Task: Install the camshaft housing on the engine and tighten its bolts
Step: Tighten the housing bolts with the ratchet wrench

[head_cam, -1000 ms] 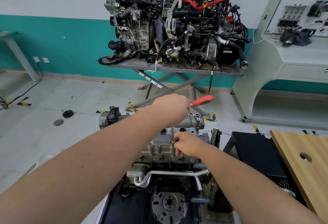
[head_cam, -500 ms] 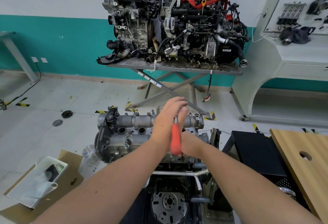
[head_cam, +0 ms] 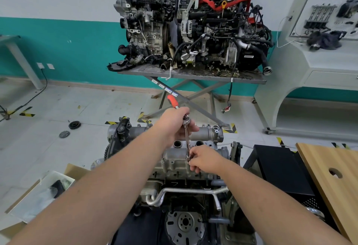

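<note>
A: Where is the camshaft housing [head_cam: 174, 155]?

B: It sits on top of the engine [head_cam: 184, 196], low in the middle, in front of the person.

A: What are the hands doing?

B: The left hand [head_cam: 175, 121] grips the ratchet wrench [head_cam: 185, 123] near its head. The orange handle [head_cam: 172, 101] sticks up and away. The right hand [head_cam: 202, 158] pinches the bottom of the long metal bar [head_cam: 187, 142], right on the housing.

A: And behind them?

B: Two big engines [head_cam: 193, 27] stand on a grey surface [head_cam: 248, 79] by the wall.

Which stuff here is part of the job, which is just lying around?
Job: camshaft housing; ratchet with orange handle, gripped by left hand; right hand steadying the extension's lower end.
Lying about: two engines on the stand; cardboard box; wooden board.
</note>
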Demonstrator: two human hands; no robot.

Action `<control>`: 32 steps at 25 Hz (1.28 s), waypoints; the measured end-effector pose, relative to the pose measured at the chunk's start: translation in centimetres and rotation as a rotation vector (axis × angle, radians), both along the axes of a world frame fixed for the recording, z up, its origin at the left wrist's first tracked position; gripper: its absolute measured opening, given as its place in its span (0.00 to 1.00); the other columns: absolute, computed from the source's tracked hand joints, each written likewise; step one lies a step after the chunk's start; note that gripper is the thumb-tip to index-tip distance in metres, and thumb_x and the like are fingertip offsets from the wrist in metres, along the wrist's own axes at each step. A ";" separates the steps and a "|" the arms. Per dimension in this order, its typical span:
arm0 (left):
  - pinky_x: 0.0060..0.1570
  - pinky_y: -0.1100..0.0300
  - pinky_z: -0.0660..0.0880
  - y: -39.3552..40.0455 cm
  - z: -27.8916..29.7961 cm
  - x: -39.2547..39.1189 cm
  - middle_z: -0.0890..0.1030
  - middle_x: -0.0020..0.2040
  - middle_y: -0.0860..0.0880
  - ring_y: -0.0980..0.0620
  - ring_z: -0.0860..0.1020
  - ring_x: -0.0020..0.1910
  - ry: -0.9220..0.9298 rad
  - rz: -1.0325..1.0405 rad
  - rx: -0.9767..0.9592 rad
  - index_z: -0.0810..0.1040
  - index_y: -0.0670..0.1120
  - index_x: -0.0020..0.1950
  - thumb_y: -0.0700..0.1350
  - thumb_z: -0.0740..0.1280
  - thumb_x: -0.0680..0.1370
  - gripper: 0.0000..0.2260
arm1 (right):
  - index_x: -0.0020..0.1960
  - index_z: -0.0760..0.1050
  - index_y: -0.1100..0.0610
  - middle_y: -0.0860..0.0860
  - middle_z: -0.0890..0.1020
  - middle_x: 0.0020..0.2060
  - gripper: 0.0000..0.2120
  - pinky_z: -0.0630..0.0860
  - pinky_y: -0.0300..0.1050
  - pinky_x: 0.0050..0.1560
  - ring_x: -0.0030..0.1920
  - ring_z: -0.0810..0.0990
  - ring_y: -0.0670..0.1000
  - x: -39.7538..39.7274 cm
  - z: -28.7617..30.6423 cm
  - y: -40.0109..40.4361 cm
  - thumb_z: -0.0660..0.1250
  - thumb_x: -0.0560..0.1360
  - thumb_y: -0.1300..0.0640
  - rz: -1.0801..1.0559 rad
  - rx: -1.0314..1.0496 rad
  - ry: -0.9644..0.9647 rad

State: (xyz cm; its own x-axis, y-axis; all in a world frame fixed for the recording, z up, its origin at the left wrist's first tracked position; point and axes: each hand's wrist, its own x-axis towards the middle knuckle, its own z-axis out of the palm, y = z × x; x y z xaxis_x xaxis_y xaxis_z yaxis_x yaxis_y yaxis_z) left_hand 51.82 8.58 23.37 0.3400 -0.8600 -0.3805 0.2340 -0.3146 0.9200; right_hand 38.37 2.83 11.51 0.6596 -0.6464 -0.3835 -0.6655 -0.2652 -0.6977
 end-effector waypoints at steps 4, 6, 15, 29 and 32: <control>0.33 0.60 0.74 -0.6 2.5 0.4 0.83 0.31 0.49 0.54 0.83 0.30 -0.644 -0.324 0.160 0.76 0.42 0.45 0.42 0.60 0.80 0.08 | 0.42 0.77 0.53 0.53 0.86 0.36 0.08 0.79 0.42 0.38 0.31 0.81 0.47 0.0 0.0 -0.1 0.64 0.75 0.65 0.003 -0.001 -0.012; 0.29 0.61 0.70 -1.3 3.3 -0.5 0.81 0.33 0.50 0.55 0.78 0.28 -1.156 -0.455 0.151 0.77 0.44 0.46 0.43 0.59 0.81 0.09 | 0.42 0.77 0.53 0.53 0.86 0.36 0.08 0.79 0.42 0.39 0.31 0.82 0.47 0.0 -0.1 -0.1 0.63 0.74 0.65 0.003 -0.003 -0.017; 0.40 0.53 0.68 1.1 -2.3 -3.3 0.77 0.38 0.51 0.46 0.76 0.40 -1.902 0.065 -0.852 0.76 0.47 0.30 0.59 0.66 0.76 0.20 | 0.40 0.81 0.61 0.51 0.85 0.34 0.08 0.80 0.41 0.35 0.28 0.80 0.45 0.2 0.0 0.1 0.63 0.73 0.63 0.011 -0.070 0.015; 0.38 0.52 0.69 1.2 -3.0 -5.7 0.76 0.37 0.50 0.44 0.74 0.37 -1.584 0.140 -0.545 0.76 0.44 0.30 0.46 0.79 0.70 0.15 | 0.36 0.77 0.58 0.46 0.81 0.25 0.11 0.73 0.35 0.27 0.24 0.76 0.42 0.1 0.2 0.4 0.59 0.73 0.63 0.011 -0.055 -0.015; 0.40 0.51 0.69 1.1 -2.8 -6.2 0.75 0.35 0.48 0.42 0.74 0.39 -1.466 0.094 -0.632 0.76 0.43 0.28 0.43 0.80 0.69 0.15 | 0.34 0.75 0.56 0.45 0.79 0.23 0.13 0.72 0.36 0.25 0.24 0.74 0.42 0.0 0.3 0.7 0.59 0.75 0.62 -0.015 -0.065 -0.018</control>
State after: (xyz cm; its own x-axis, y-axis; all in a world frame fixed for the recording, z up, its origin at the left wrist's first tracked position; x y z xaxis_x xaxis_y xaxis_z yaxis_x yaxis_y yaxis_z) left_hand 45.65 9.66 20.60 0.1328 -0.7013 0.7004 -0.9327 0.1507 0.3277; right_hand 38.34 3.51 11.80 0.6560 -0.6794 -0.3287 -0.6574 -0.3004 -0.6910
